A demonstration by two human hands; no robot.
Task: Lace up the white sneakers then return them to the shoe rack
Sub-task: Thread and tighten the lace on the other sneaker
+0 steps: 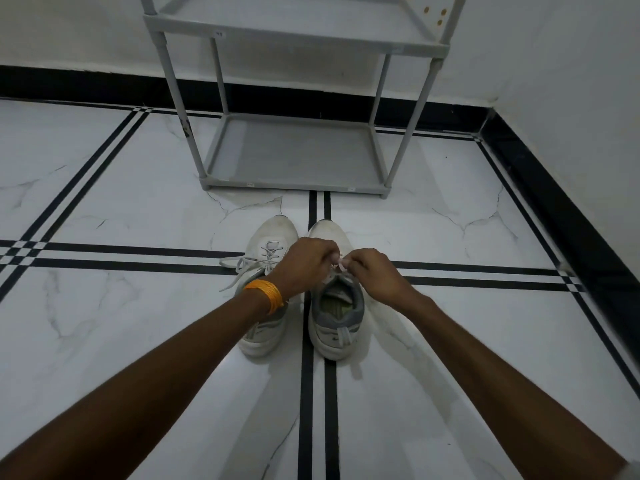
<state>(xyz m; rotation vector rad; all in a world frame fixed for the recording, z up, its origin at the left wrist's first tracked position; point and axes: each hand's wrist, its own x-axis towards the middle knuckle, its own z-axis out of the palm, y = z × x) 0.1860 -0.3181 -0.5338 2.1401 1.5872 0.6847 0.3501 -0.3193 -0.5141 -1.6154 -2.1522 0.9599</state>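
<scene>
Two white sneakers stand side by side on the floor, toes pointing away from me. The left sneaker [268, 244] has loose lace ends trailing out to the left [235, 268]. Over the tongue of the right sneaker [337, 320], which has a grey collar, both hands meet. My left hand [304, 263], with an orange band on its wrist, pinches a lace end. My right hand [372, 271] pinches the other lace end [341, 263] of the same shoe. The grey shoe rack [294, 183] stands just beyond the sneakers.
The rack's bottom shelf [294, 150] and the shelf above it [277, 26] hold nothing. White marble floor with black stripes surrounds the shoes. A white wall with black skirting runs behind the rack and along the right side [554, 202].
</scene>
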